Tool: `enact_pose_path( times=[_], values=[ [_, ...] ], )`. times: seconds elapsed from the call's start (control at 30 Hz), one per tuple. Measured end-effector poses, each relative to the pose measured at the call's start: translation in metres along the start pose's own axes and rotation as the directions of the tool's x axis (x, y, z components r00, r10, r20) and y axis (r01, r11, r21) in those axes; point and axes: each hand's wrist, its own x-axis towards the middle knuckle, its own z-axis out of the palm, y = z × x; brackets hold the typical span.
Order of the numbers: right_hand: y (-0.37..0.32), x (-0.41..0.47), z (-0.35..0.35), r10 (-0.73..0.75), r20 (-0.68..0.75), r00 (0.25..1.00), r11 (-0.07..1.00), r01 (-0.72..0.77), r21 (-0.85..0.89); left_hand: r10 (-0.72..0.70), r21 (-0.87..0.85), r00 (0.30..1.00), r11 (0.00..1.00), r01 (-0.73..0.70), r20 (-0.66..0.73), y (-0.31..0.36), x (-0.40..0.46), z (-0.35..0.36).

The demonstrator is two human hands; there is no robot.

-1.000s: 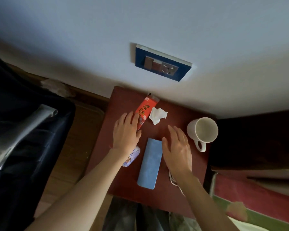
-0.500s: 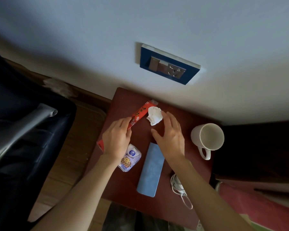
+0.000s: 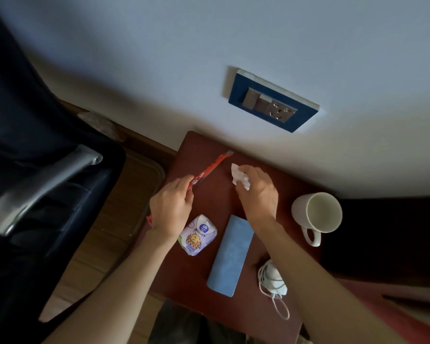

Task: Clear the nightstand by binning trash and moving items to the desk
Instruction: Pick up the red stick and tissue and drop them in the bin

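Observation:
The dark red nightstand (image 3: 209,150) stands against the wall. My left hand (image 3: 170,208) grips a long red wrapper (image 3: 210,170), lifted on edge above the top. My right hand (image 3: 257,192) closes on a crumpled white tissue (image 3: 238,176) near the back. A small printed snack packet (image 3: 198,235) lies just below my left hand. A flat blue case (image 3: 231,256) lies beside my right wrist. A white mug (image 3: 317,216) stands at the right edge. A coiled white charger cable (image 3: 273,281) lies at the front right.
A dark chair with a grey armrest (image 3: 42,187) fills the left side over the wood floor. A blue wall plate with switches and a socket (image 3: 273,103) is on the wall behind. A dark headboard and red bedding (image 3: 387,244) lie to the right.
My left hand has picked the red wrapper up and turned it on edge. My right hand moved from the blue case to the tissue and closed on it.

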Motion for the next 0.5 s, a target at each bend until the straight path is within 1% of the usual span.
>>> enact_pose_path(
  times=[0.13, 0.2, 0.27, 0.33, 0.43, 0.5],
  values=[
    [-0.008, -0.014, -0.031, 0.027, -0.082, 0.996, 0.988, -0.015, 0.152, -0.073, -0.068, 0.997, 0.995, 0.071, -0.024, 0.003, -0.006, -0.023],
    [-0.016, -0.027, -0.052, 0.053, -0.099, 0.994, 0.976, -0.031, 0.215, -0.1, -0.106, 0.994, 0.99, 0.095, -0.039, 0.009, -0.011, -0.043],
    [-0.026, -0.044, -0.076, 0.047, -0.107, 0.993, 0.968, -0.019, 0.251, -0.138, -0.14, 0.989, 0.981, 0.13, -0.045, 0.019, -0.018, -0.07],
    [-0.038, -0.063, -0.099, 0.033, -0.086, 0.996, 0.961, -0.008, 0.277, -0.176, -0.167, 0.984, 0.972, 0.168, -0.035, 0.032, -0.026, -0.101],
    [-0.059, -0.092, -0.133, 0.026, -0.044, 0.999, 0.956, -0.012, 0.292, -0.193, -0.166, 0.979, 0.97, 0.18, -0.066, 0.048, -0.048, -0.146],
    [-0.074, -0.111, -0.152, 0.025, -0.01, 1.0, 0.96, -0.021, 0.281, -0.229, -0.18, 0.97, 0.961, 0.211, -0.084, 0.057, -0.067, -0.173]
  ],
)
